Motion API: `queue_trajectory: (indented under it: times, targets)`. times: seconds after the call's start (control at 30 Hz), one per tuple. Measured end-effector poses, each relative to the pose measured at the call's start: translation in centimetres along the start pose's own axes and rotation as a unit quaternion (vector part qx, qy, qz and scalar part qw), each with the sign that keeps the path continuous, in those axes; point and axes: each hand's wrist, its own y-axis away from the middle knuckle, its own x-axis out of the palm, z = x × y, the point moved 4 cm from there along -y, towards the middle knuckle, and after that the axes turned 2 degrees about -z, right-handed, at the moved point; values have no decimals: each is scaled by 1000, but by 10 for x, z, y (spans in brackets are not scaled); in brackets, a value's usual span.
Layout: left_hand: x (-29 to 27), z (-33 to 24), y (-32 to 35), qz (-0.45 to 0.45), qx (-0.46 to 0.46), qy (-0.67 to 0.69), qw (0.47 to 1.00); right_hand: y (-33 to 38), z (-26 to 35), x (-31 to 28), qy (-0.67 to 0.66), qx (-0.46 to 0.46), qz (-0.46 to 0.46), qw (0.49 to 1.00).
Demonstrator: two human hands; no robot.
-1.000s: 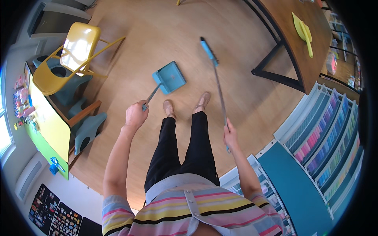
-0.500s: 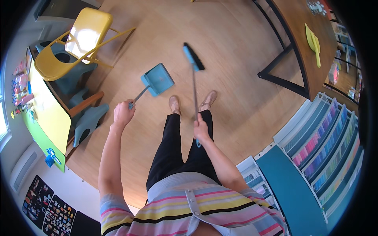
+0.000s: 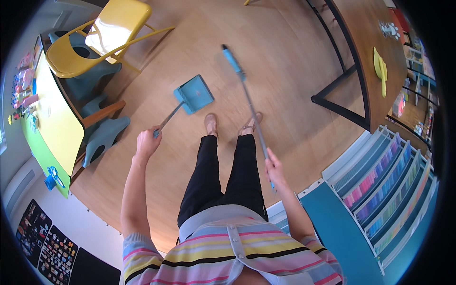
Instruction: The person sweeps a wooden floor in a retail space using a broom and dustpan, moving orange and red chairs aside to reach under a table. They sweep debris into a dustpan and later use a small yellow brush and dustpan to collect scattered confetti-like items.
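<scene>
On wood floor: left hand (image 3: 147, 142) grips one dustpan (image 3: 194, 93); right hand (image 3: 274, 169) grips one broom (image 3: 244, 88).

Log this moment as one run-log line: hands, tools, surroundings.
left hand: grips blue dustpan handle | right hand: grips blue broom pole | pan on wood floor | yellow chair at left

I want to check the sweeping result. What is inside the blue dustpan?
The dustpan, held by the left hand, rests on the wooden floor. Its tray looks plain blue; no dirt shows, though fine dust would be too small to tell. The floor beneath it is covered.
</scene>
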Motion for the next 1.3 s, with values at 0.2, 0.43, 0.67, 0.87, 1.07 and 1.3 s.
queue_trajectory:
  times: [0.2,0.43,0.67,0.87,1.07,1.3]
  targets:
    - [-9,26,30,10,-10,-3,1000,-102,22,-16,-75,34,-127,988]
    - [4,52,54,0,-36,0,999,-122,-19,46,-66,68,-76,993]
    - [15,50,62,-15,-44,-2,999,4,-32,135,11,140,168,976]
    - [19,61,80,-22,-69,20,997,47,-8,75,-4,158,190,969]
    - [41,83,132,-53,-144,74,985,-32,47,60,109,-11,69,992]
    - [65,96,174,-58,-187,126,973,-190,125,137,286,-86,-12,954]
